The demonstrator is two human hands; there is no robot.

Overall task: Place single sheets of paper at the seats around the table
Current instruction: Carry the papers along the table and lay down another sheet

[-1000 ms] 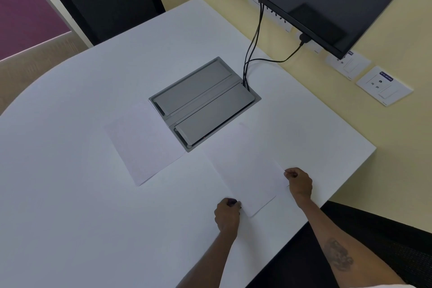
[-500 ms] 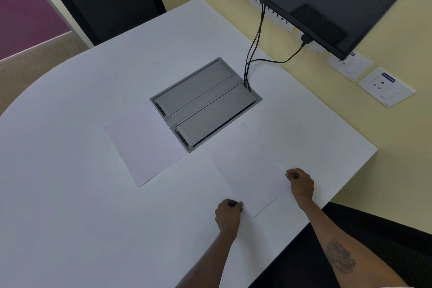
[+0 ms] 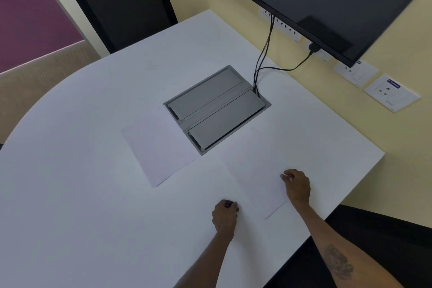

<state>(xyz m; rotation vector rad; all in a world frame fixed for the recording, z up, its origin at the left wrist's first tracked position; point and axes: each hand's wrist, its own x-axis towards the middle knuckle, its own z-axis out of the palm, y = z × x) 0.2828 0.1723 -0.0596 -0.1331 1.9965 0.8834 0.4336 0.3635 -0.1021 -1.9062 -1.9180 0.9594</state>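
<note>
Two sheets (image 3: 161,147) (image 3: 254,170) lie on the table (image 3: 70,194), flanking the cable box (image 3: 216,109).

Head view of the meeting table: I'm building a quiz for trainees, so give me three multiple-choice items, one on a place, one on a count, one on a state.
1. Where does the far sheet lie?
A. Beside the grey cable box, its corner over the box's rim
B. On the black chair
C. Under the monitor, against the wall

2. How many sheets lie on the white table?
A. One
B. Two
C. Four

3. How are the flaps of the cable box?
A. Both raised
B. Removed
C. Both shut flat

Answers:
1 A, the sheet rests at the box's left end.
2 B, one by the box, and the near sheet between the left hand and the right hand.
3 C, both flaps lie level with the frame, cables entering at one end.
</note>
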